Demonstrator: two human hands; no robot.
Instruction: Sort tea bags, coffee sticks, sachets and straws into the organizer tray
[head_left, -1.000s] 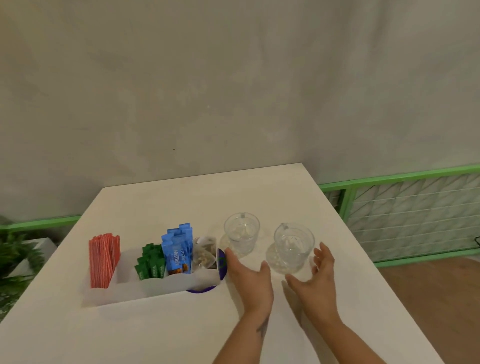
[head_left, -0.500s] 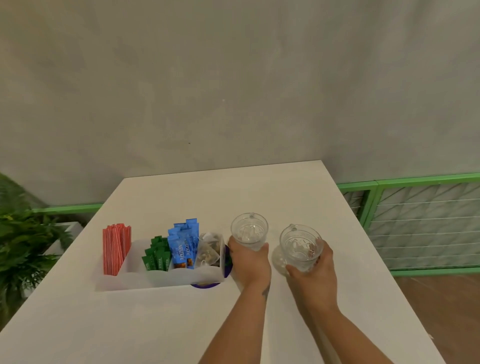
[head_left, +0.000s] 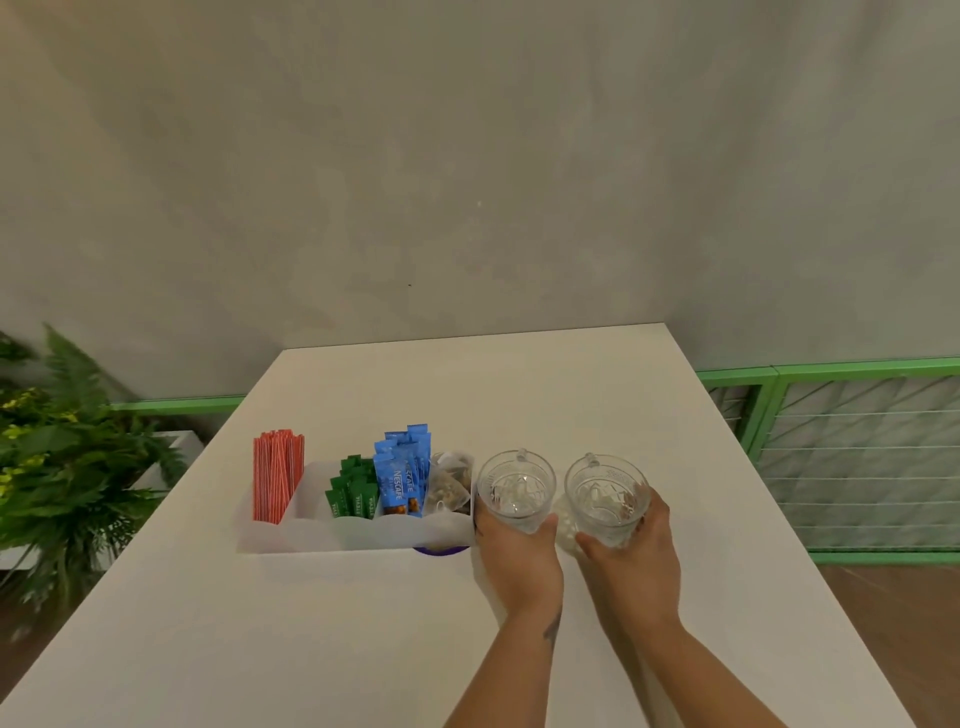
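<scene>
White table (head_left: 519, 395), holding all listed items. Left hand (head_left: 519, 558) is wrapping its fingers around a clear glass mug (head_left: 516, 489); right hand (head_left: 631, 564) is gripping a second glass mug (head_left: 605, 496) just beside the first. Whether either mug is resting on the table cannot be told. White organizer tray (head_left: 332, 535) is sitting just left of the left hand, its near right end touching or nearly touching that hand. Its compartments, running outward from the left hand, are holding: tea bags (head_left: 452, 483); blue Nescafé coffee sticks (head_left: 402, 478); green sachets (head_left: 353, 493); red striped straws (head_left: 278, 475), standing upright. A purple object (head_left: 441, 550) is showing under the tray's near right corner.
</scene>
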